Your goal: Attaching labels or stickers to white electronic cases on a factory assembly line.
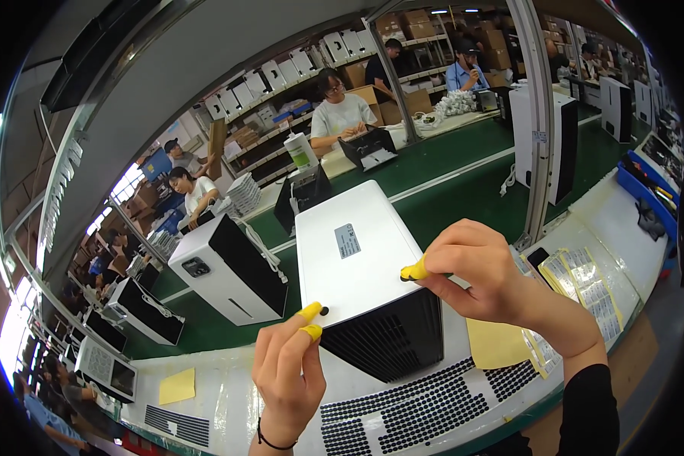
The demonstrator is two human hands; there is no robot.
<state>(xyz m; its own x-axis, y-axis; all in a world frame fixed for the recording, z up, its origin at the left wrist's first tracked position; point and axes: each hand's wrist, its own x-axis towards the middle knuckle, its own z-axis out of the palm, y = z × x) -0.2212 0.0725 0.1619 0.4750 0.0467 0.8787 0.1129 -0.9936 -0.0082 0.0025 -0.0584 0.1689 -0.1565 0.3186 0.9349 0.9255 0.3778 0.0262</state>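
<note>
A white box-shaped appliance with a grey label and a black grilled side sits tilted in front of me. My right hand has a yellow finger cot and pinches a small black round pad at the panel's right corner; the fingertips partly cover it. At the left corner, a black round dot lies on the white panel. The fingers of my left hand, two tipped with yellow cots, reach out beside that dot and hold nothing.
Sheets of black round pads lie on the near bench, beside yellow backing paper and label sheets. More appliances stand on the green conveyor. A metal post rises at right. Co-workers sit opposite.
</note>
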